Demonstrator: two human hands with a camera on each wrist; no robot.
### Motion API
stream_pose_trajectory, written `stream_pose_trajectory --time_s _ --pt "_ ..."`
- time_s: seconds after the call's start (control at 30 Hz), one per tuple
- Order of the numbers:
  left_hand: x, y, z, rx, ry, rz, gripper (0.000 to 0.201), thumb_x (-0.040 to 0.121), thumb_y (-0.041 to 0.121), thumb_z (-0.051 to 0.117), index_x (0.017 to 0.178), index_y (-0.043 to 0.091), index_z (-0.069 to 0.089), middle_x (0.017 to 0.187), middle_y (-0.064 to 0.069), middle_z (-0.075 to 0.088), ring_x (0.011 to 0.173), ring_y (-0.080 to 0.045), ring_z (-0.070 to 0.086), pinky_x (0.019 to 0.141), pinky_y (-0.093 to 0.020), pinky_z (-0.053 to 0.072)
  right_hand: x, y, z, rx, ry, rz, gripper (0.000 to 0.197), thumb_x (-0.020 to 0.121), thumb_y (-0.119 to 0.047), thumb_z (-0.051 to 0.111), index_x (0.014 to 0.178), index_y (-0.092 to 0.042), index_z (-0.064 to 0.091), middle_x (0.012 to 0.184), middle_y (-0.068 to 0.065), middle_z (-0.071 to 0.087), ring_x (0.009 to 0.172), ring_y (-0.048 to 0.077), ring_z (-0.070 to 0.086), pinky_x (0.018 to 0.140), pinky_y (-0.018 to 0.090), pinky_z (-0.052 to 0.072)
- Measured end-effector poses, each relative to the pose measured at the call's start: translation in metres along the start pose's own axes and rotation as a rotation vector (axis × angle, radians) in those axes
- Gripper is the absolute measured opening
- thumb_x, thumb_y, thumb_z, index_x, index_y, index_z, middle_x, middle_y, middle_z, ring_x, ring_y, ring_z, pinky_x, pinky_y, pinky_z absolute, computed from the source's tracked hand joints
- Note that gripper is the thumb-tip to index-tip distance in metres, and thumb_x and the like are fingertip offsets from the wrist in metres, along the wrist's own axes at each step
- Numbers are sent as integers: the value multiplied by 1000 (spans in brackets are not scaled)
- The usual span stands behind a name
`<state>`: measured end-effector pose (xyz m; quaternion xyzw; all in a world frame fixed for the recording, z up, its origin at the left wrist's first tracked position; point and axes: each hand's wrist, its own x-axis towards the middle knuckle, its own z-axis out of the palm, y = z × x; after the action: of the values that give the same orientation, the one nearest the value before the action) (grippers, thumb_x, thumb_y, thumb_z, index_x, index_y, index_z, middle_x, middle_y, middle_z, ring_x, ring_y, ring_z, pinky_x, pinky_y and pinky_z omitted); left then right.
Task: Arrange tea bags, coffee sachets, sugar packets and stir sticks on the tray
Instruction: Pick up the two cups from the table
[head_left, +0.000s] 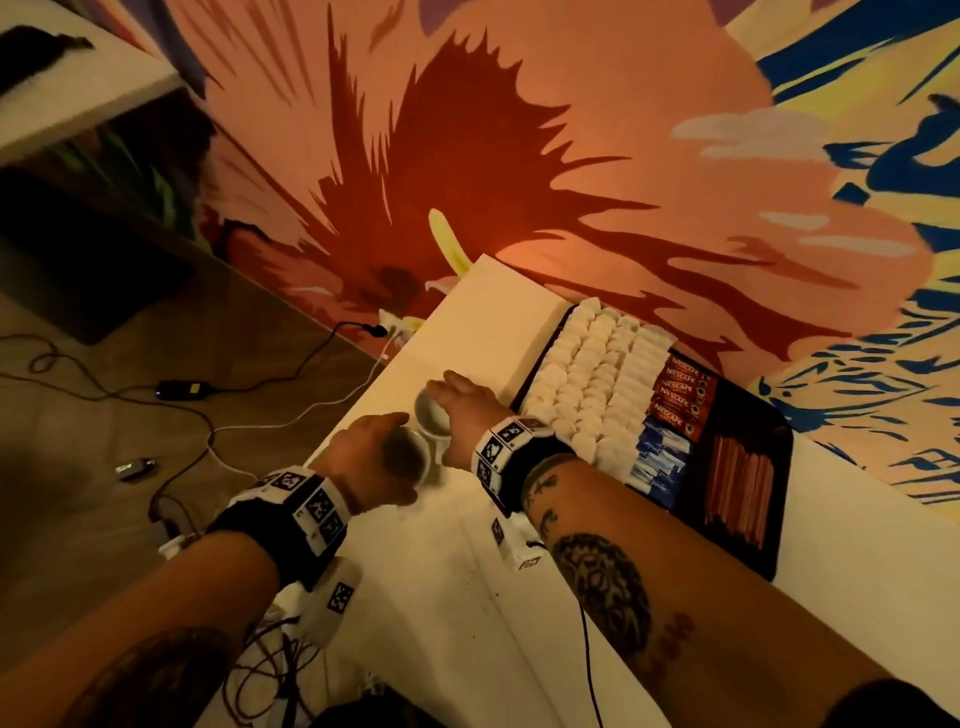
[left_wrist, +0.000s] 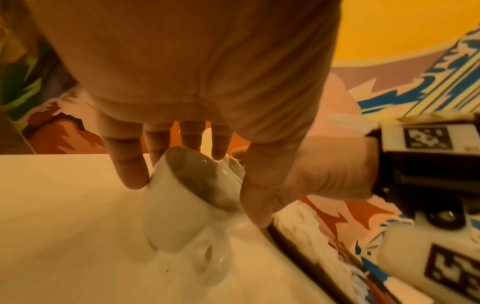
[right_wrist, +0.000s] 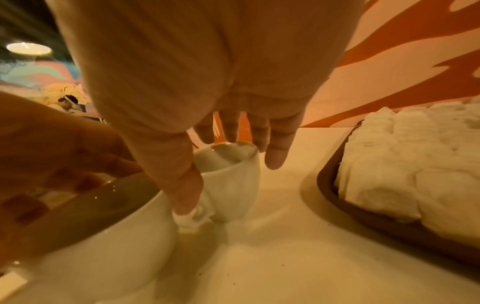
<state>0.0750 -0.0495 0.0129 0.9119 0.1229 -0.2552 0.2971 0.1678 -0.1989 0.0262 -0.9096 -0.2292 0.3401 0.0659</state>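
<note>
- While the tray (head_left: 737, 525) at the right of centre of the head view already carries rows of white tea bags (head_left: 587, 384), red coffee sachets (head_left: 683, 397), blue sugar packets (head_left: 660, 460) and brown stir sticks (head_left: 740, 493), both hands are off it — over two white cups on the white table (head_left: 467, 597) just left of the tray. The left hand (head_left: 371, 460) is over the nearer cup (head_left: 415, 460), the right hand (head_left: 460, 410) over the farther cup (head_left: 431, 410). The sachets and tea bags look light, soft and easily knocked out of line; I judge they are best pinched by an edge. The sticks look thin and stiff, and would be best lifted as a small bundle near the middle.
- In the left wrist view, at centre frame, the left hand's fingers (left_wrist: 130, 166) and thumb are spread about the rim of the nearer cup, which is tilted on the table; it holds the rim from above. Glazed ceramic like this is hard, slippery and breakable.
- In the right wrist view, the right hand's fingers (right_wrist: 276, 152) hang straight over the farther cup, upright at centre frame — the thumb lies down by its handle, and whether it truly grips I cannot tell. The tea bags fill the tray's corner at the right edge.
</note>
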Motion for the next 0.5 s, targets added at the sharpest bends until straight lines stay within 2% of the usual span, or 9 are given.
stream_pose_trajectory --time_s 0.1,0.17,0.2,0.3,0.37,0.43,0.5 --pt "3 2 7 102 -12 -34 115 58 35 90 153 31 25 151 1 39 134 -26 43 109 -47 43 5 -1 0 -13 -32 7 105 82 -10 73 159 -29 5 167 -6 -4 151 32 15 121 46 28" --pt "6 -1 8 88 -30 -43 111 60 37 90 152 32 27 149 2 39 132 -25 45 107 -44 45 7 -2 -3 -6 -43 -9 105 82 -17 74 160 -28 3 167 -4 -1 149 33 19 120 46 29" --pt "6 -2 7 95 -39 -19 106 61 43 89 150 34 31 149 3 38 130 -23 45 106 -41 46 7 -2 -4 9 -43 -15 105 82 -24 75 160 -28 5 167 -4 1 148 34 22 119 46 30" --pt "6 -2 0 369 -132 128 65 74 64 69 134 49 48 153 13 30 136 -19 33 112 -37 38 12 1 -9 88 -32 -12 104 80 -38 79 159 -28 12 164 -1 10 144 34 29 116 47 34" --pt "7 2 -5 454 -129 212 49 83 66 59 129 53 50 152 21 31 142 -17 23 118 -38 27 14 0 -11 127 -29 2 104 77 -39 82 158 -29 17 161 2 17 142 34 34 114 48 37" --pt "10 5 -6 446 -117 245 47 88 63 56 132 48 49 148 28 32 146 -11 16 121 -35 17 18 -1 -12 163 -11 22 100 75 -38 82 155 -28 23 156 4 24 138 34 39 111 49 40" --pt "17 -1 -7 351 -121 180 64 78 66 64 135 45 46 144 30 31 143 -10 22 120 -35 23 20 1 -16 226 1 35 96 74 -38 81 153 -28 27 153 4 29 135 34 43 108 47 43"
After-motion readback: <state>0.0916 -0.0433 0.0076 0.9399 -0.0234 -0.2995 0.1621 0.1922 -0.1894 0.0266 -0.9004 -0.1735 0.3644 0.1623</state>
